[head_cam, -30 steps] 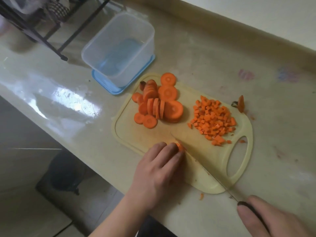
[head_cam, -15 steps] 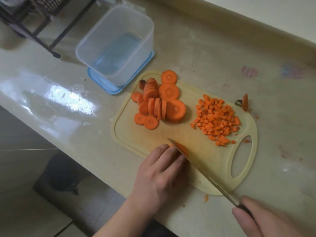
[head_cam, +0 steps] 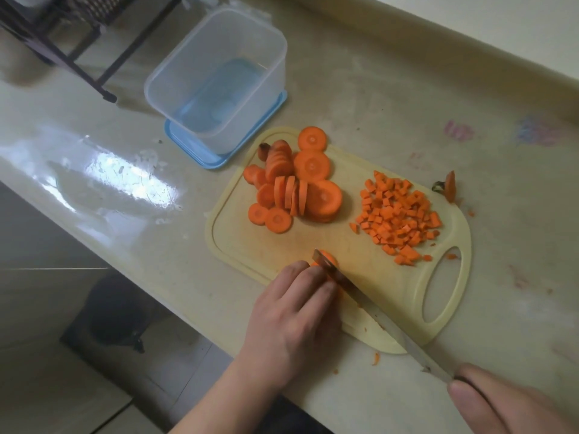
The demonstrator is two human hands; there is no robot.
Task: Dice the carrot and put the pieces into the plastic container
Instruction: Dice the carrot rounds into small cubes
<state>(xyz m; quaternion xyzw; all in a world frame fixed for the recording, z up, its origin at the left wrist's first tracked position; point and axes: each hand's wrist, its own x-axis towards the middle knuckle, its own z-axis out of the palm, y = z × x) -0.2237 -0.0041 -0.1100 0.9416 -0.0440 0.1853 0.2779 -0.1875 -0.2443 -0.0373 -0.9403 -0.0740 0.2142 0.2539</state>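
Note:
A pale yellow cutting board (head_cam: 360, 277) lies on the counter. Round carrot slices (head_cam: 294, 189) are piled at its far left, and a heap of small carrot dice (head_cam: 398, 217) lies to their right. My left hand (head_cam: 297, 321) holds down a carrot piece (head_cam: 329, 261) at the board's near edge with curled fingertips. My right hand (head_cam: 513, 405) grips the handle of a knife (head_cam: 382, 321), whose blade lies against that piece beside my left fingers. The clear plastic container (head_cam: 216, 79) stands empty on its blue lid, beyond the board's left corner.
A carrot end (head_cam: 450, 190) lies on the counter by the board's far right edge, with small scraps near the handle hole. A dark wire rack (head_cam: 62, 29) stands at the back left. The counter edge runs diagonally at left, with floor and a dark bin (head_cam: 116, 311) below.
The knife blade has come down and moved back toward my left fingertips, onto the carrot piece. My left hand stays on the piece.

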